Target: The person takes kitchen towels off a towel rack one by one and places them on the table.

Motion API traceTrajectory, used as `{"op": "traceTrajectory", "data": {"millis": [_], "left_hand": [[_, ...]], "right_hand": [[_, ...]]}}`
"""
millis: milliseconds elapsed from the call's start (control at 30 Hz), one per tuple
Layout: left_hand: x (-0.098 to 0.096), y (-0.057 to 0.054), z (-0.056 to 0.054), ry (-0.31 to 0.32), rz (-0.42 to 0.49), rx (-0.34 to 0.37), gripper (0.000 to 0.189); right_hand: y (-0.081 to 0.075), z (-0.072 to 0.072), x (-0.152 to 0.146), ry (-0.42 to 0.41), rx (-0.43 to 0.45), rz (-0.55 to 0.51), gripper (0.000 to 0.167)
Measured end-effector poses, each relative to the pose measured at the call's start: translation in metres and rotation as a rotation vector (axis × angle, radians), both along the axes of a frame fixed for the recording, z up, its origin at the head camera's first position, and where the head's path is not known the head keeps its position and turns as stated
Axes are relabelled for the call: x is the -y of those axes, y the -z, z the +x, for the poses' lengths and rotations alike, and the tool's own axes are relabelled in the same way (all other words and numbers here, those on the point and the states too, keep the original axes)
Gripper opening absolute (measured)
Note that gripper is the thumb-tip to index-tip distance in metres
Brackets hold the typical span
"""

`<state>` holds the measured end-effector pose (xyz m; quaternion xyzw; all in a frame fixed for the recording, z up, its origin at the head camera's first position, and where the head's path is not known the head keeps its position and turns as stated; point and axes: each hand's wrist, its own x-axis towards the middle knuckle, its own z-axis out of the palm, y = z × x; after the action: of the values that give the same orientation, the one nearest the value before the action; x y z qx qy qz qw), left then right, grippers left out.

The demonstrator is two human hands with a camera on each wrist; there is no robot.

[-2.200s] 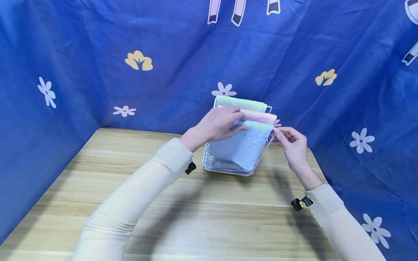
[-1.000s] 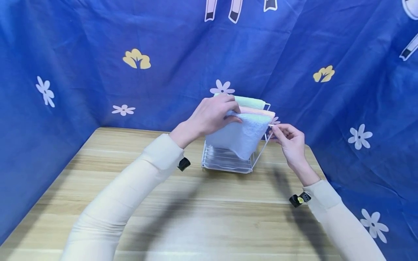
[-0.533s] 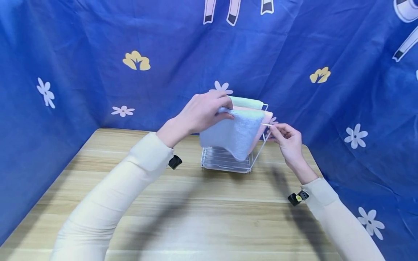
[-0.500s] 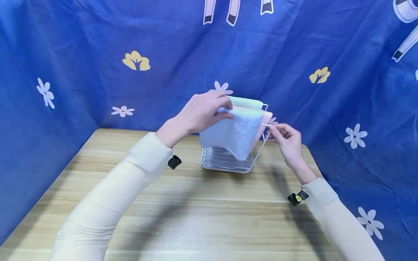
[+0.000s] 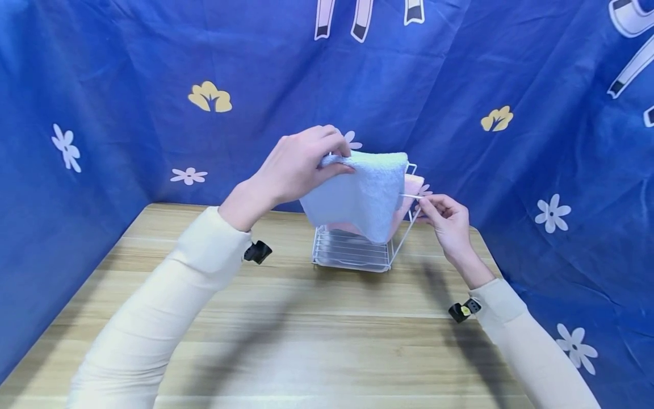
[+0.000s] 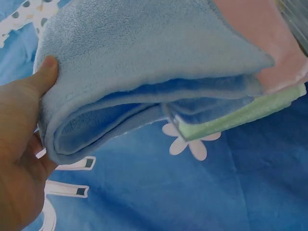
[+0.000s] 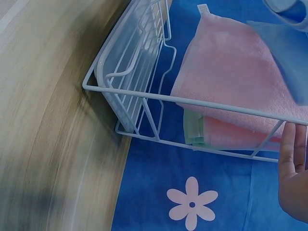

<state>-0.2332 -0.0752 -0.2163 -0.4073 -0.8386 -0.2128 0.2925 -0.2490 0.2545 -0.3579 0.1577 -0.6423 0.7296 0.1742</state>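
Note:
In the head view my left hand (image 5: 304, 162) pinches the folded top edge of a light blue towel (image 5: 375, 199), thumb in front and fingers behind. The towel hangs in a fold, raised above the front bar of a white wire rack (image 5: 352, 258). My right hand (image 5: 449, 224) grips the rack's upper right front corner between thumb and fingers. Behind the blue towel, a pink towel (image 7: 231, 67) hangs on the rack. A green towel (image 6: 240, 115) hangs farthest back, hidden by the blue one in the head view.
The rack stands on a wood-grain table (image 5: 286, 341) near its back edge, with a clear tray (image 7: 113, 72) at its base. A blue patterned curtain (image 5: 265, 68) surrounds the table at the back and sides.
My left hand has lifted the blue towel off the rack's front bar, moving up and to the left. That bar now shows at its right end. My right hand keeps its grip on the corner.

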Motion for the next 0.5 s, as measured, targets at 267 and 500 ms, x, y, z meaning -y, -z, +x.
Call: {"op": "traceTrajectory", "data": {"millis": [267, 500], "left_hand": [[0.018, -0.004, 0.009, -0.014, 0.034, -0.034, 0.022], [0.036, -0.002, 0.019, -0.009, 0.081, -0.055, 0.022]], "right_hand": [[0.000, 0.000, 0.001, 0.003, 0.005, -0.010, 0.022], [0.000, 0.001, 0.002, 0.008, 0.010, -0.009, 0.024]]}}
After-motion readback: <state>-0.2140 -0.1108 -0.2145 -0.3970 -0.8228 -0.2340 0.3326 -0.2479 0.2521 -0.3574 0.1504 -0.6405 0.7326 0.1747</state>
